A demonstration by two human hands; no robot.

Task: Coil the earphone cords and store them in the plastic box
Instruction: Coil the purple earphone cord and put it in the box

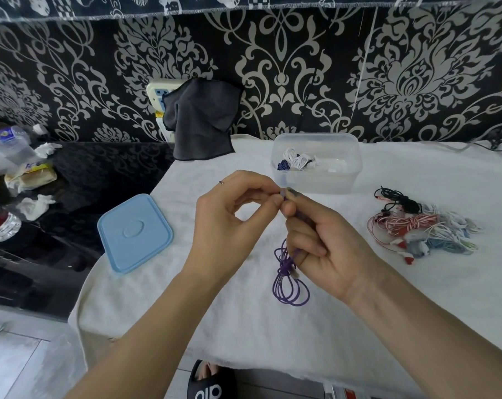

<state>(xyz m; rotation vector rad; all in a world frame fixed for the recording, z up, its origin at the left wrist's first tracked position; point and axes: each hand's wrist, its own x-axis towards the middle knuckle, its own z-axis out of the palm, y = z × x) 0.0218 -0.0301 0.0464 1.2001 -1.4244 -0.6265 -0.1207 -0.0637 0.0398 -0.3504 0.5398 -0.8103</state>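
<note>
Both hands clamp the purple earphone cord (290, 279): left hand (229, 217) pinches its top end, right hand (321, 240) grips below. Loops hang loose w/ no tie, so a slipped pinch could undo the coil before it reaches the plastic box (316, 180).

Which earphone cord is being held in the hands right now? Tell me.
The purple cord. Both the left hand and right hand pinch its upper end, loops dangling. The others lie untouched in the pile or sit in the plastic box.
</note>
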